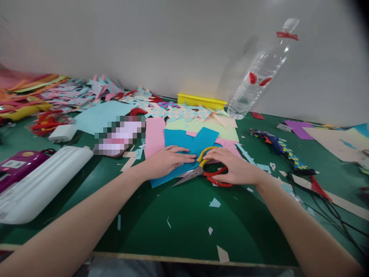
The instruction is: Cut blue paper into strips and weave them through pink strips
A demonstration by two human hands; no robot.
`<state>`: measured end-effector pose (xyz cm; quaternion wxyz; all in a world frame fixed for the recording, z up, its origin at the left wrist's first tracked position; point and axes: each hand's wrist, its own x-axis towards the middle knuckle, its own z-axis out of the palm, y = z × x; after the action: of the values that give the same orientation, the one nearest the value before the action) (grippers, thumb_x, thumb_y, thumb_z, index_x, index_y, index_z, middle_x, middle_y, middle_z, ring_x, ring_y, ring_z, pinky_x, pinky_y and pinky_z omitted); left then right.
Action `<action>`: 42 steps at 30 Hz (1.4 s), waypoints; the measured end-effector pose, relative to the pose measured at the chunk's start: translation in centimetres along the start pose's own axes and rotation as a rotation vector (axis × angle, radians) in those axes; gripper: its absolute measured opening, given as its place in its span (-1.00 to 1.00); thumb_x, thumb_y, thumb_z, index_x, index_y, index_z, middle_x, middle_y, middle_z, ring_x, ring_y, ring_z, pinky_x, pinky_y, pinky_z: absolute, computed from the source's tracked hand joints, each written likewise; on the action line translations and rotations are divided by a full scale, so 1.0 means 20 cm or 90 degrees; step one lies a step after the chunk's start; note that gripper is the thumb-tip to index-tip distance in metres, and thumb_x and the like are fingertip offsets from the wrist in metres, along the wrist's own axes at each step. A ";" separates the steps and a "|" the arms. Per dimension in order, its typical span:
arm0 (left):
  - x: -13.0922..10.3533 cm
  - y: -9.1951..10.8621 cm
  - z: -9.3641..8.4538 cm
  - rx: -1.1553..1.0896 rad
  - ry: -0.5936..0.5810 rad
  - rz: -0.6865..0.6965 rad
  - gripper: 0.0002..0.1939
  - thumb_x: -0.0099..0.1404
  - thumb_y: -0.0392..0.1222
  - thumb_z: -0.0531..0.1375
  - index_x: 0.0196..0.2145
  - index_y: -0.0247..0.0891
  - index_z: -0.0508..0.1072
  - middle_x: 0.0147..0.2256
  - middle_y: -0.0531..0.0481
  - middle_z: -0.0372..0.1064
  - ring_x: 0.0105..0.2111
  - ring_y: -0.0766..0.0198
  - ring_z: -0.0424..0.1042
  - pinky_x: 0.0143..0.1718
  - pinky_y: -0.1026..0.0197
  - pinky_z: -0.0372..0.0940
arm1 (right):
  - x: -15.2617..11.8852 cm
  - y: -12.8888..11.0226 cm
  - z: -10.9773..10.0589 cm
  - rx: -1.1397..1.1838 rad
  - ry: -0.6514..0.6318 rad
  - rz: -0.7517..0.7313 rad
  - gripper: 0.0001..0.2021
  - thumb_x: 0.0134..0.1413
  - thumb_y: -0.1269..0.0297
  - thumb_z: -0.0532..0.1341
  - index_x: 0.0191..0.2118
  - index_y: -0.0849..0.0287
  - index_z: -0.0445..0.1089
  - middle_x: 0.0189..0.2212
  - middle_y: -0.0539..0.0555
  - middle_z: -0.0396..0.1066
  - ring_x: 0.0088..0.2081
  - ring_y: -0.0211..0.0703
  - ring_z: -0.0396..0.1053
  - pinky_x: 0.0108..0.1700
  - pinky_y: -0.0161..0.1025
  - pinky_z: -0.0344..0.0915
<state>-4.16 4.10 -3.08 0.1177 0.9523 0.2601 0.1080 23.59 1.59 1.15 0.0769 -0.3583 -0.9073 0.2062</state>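
My left hand (164, 161) lies flat on blue paper (205, 139), its fingers stretched to the right. In my right hand (238, 165) is a pair of scissors (192, 175) with yellow and red handles. The scissor blades point left, over the front edge of the blue paper and the green table. The blades look slightly apart. Pink paper (155, 132) and a pale green sheet (190, 124) lie under and behind the blue paper.
A phone (122, 136), a white charger (62, 132) and a long white device (43, 184) lie left. A tilted water bottle (253, 80) leans at the wall. Black cables (325, 202) and a patterned paper strip (291, 154) lie right. Paper scraps (215, 202) dot the green table (184, 238).
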 end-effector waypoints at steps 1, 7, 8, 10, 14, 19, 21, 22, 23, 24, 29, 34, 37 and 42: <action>0.00 0.00 0.00 -0.001 0.003 0.002 -0.55 0.43 -0.33 -0.10 0.18 0.03 0.22 0.19 0.23 0.16 0.22 0.25 0.05 0.18 0.08 -0.01 | 0.00 0.00 0.00 0.000 0.002 0.002 -0.49 -0.04 0.21 0.26 0.09 0.09 0.25 0.10 0.15 0.26 0.17 0.07 0.12 0.19 0.04 0.08; 0.00 0.00 0.00 0.004 -0.006 -0.014 -0.55 0.41 -0.35 -0.08 0.16 0.02 0.25 0.18 0.20 0.19 0.21 0.20 0.07 0.17 0.04 0.01 | 0.02 -0.04 0.02 -0.007 0.002 0.007 -0.49 0.01 0.14 0.24 0.11 0.09 0.24 0.11 0.16 0.24 0.17 0.09 0.12 0.18 0.09 0.09; 0.00 0.00 0.01 0.004 -0.004 -0.015 -0.55 0.41 -0.35 -0.07 0.16 0.02 0.24 0.18 0.20 0.19 0.21 0.20 0.07 0.17 0.04 0.02 | 0.02 -0.04 0.02 -0.009 0.003 0.004 -0.49 0.01 0.13 0.24 0.11 0.09 0.23 0.11 0.16 0.24 0.17 0.09 0.12 0.18 0.10 0.08; 0.00 0.00 0.01 0.004 0.003 -0.017 -0.55 0.40 -0.34 -0.05 0.17 0.03 0.22 0.19 0.17 0.18 0.21 0.21 0.07 0.17 0.05 0.02 | 0.02 -0.03 0.02 -0.011 0.004 -0.004 -0.49 0.01 0.13 0.24 0.10 0.09 0.24 0.11 0.15 0.25 0.16 0.09 0.13 0.19 0.09 0.07; -0.01 0.00 0.02 0.002 0.024 -0.040 -0.58 0.42 -0.27 -0.03 0.19 0.01 0.17 0.18 0.05 0.18 0.18 0.20 0.12 0.14 0.07 0.05 | 0.02 -0.03 0.02 -0.007 0.006 -0.009 -0.49 0.00 0.13 0.25 0.10 0.08 0.25 0.10 0.15 0.26 0.15 0.09 0.14 0.17 0.08 0.09; -0.02 0.02 0.00 -0.036 0.048 -0.064 -0.74 0.41 -0.24 -0.02 0.03 -0.16 0.27 0.12 -0.03 0.24 0.12 0.20 0.19 0.11 0.10 0.08 | 0.04 -0.05 0.04 -0.005 0.011 -0.016 -0.49 0.01 0.13 0.24 0.10 0.08 0.25 0.09 0.15 0.27 0.15 0.08 0.15 0.16 0.08 0.09; -0.01 0.03 -0.01 -0.046 0.047 -0.070 -0.79 0.41 -0.24 -0.01 -0.03 -0.17 0.29 0.11 -0.03 0.25 0.13 0.19 0.18 0.11 0.10 0.08 | 0.05 -0.06 0.05 -0.003 0.016 -0.024 -0.51 0.01 0.14 0.24 0.09 0.09 0.26 0.08 0.15 0.28 0.15 0.08 0.15 0.16 0.07 0.10; -0.01 0.03 -0.01 -0.050 0.045 -0.072 -0.81 0.41 -0.24 -0.01 -0.05 -0.17 0.29 0.11 -0.03 0.25 0.13 0.19 0.18 0.11 0.09 0.08 | 0.05 -0.07 0.04 -0.001 0.016 -0.027 -0.52 0.01 0.15 0.24 0.08 0.09 0.27 0.08 0.15 0.28 0.14 0.08 0.16 0.16 0.07 0.10; -0.01 0.03 -0.01 -0.054 0.043 -0.074 -0.81 0.41 -0.24 -0.01 -0.06 -0.17 0.28 0.11 -0.02 0.25 0.13 0.19 0.17 0.11 0.09 0.08 | 0.05 -0.07 0.04 0.001 0.015 -0.030 -0.52 0.01 0.15 0.24 0.08 0.09 0.27 0.07 0.15 0.29 0.14 0.08 0.16 0.15 0.07 0.10; -0.01 0.03 -0.01 -0.056 0.042 -0.075 -0.82 0.41 -0.24 -0.01 -0.06 -0.16 0.28 0.11 -0.02 0.24 0.14 0.19 0.17 0.11 0.09 0.08 | 0.05 -0.07 0.04 0.004 0.012 -0.032 -0.52 0.00 0.15 0.24 0.08 0.09 0.28 0.07 0.15 0.30 0.13 0.08 0.17 0.15 0.07 0.11; -0.01 0.02 0.00 -0.056 0.043 -0.076 -0.83 0.41 -0.24 -0.01 -0.07 -0.15 0.27 0.11 0.00 0.25 0.14 0.19 0.16 0.11 0.08 0.07 | 0.05 -0.07 0.04 0.003 0.009 -0.031 -0.51 -0.01 0.17 0.25 0.08 0.09 0.27 0.07 0.15 0.29 0.13 0.08 0.18 0.15 0.07 0.11; -0.01 0.03 -0.01 -0.060 0.034 -0.084 -0.86 0.40 -0.25 0.00 -0.10 -0.17 0.26 0.07 -0.01 0.27 0.12 0.18 0.18 0.09 0.10 0.08 | 0.07 -0.10 0.06 -0.007 0.017 -0.034 -0.54 0.01 0.15 0.24 0.07 0.09 0.28 0.08 0.16 0.28 0.13 0.08 0.17 0.14 0.07 0.10; -0.01 0.03 -0.01 -0.058 0.035 -0.087 -0.87 0.41 -0.24 -0.01 -0.11 -0.17 0.26 0.07 -0.01 0.27 0.11 0.18 0.18 0.08 0.11 0.08 | 0.08 -0.11 0.06 -0.007 0.004 -0.039 -0.53 0.01 0.15 0.24 0.07 0.10 0.27 0.07 0.17 0.28 0.13 0.07 0.17 0.14 0.06 0.10; -0.01 0.03 0.00 -0.051 0.037 -0.089 -0.83 0.41 -0.23 -0.02 -0.06 -0.18 0.23 0.08 -0.02 0.27 0.11 0.19 0.19 0.07 0.12 0.10 | 0.07 -0.12 0.06 -0.004 0.008 -0.040 -0.54 0.02 0.15 0.23 0.07 0.09 0.27 0.07 0.17 0.28 0.13 0.07 0.17 0.14 0.07 0.09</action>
<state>-4.12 3.50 -2.92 0.1555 0.9227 0.3248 0.1374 20.74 0.65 1.08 0.0882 -0.3308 -0.9183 0.1987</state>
